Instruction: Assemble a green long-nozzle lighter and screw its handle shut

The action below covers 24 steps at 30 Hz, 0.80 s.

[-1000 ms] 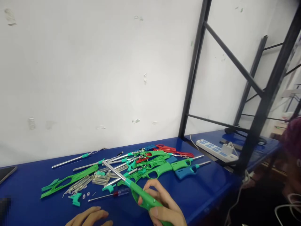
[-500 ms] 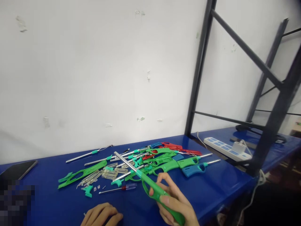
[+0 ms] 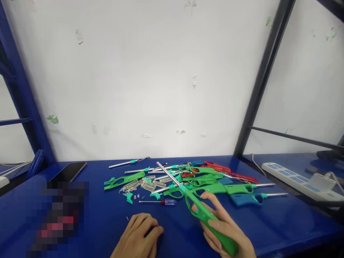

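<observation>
A green lighter [image 3: 200, 209] with a long metal tube is in my right hand [image 3: 224, 225], the fingers wrapped round its handle and the tube pointing up and left. My left hand [image 3: 139, 234] rests palm down on the blue table [image 3: 102, 222], fingers bent and together; anything beneath them is hidden. Just beyond it lies a screwdriver [image 3: 163, 202] with a clear and red handle. Behind are green casing halves [image 3: 126, 179], clear fuel tanks [image 3: 147, 185], loose metal tubes [image 3: 122, 164], a teal trigger piece [image 3: 129, 197] and a blue lighter [image 3: 247, 199].
A phone [image 3: 70, 172] lies at the left, with a pixelated dark patch in front of it. Red casings [image 3: 242, 177] sit at the pile's right rear. A white power strip [image 3: 298, 181] is at the right, beyond a black post [image 3: 262, 82]. A white wall stands behind.
The camera view has turned left, so the table's contents appear further right and the left rack shows. My right hand still holds the green lighter; my left hand still rests on the table.
</observation>
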Motion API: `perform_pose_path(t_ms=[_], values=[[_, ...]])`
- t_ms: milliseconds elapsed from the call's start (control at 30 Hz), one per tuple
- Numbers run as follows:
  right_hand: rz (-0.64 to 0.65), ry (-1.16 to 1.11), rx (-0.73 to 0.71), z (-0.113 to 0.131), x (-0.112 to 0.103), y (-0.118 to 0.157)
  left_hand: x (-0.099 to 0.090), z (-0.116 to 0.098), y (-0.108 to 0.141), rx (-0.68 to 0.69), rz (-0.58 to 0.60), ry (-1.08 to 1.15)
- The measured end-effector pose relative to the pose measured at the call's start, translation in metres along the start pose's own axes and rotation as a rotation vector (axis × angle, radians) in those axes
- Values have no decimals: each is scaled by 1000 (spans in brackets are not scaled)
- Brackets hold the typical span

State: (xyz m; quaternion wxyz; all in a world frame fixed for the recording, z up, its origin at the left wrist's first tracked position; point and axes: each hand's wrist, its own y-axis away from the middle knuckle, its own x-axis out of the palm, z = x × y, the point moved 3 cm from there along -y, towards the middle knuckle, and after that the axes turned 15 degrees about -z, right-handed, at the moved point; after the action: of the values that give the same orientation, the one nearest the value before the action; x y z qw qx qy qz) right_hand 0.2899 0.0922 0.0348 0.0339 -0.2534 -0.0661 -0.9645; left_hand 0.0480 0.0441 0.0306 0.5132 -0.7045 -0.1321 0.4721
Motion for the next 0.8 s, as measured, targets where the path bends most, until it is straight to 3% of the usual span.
perform_pose_path(t_ms=[67,200,433,667,733,800], values=[[2,6,-7,1,-1,1,0,0,2,-49,-50,21],[25,11,-19,2,0,3,-5,-3,-1,-96,76,48],[0,-18,-2,4,1,4,-13,-7,-7,-72,88,60],[70,8,-12,2,4,1,-11,-4,-3,-40,132,30],[95,39,-39,0,3,-1,-9,-5,-3,-34,132,11],[110,91,-71,-3,0,-4,-9,-7,-5,-14,47,9]])
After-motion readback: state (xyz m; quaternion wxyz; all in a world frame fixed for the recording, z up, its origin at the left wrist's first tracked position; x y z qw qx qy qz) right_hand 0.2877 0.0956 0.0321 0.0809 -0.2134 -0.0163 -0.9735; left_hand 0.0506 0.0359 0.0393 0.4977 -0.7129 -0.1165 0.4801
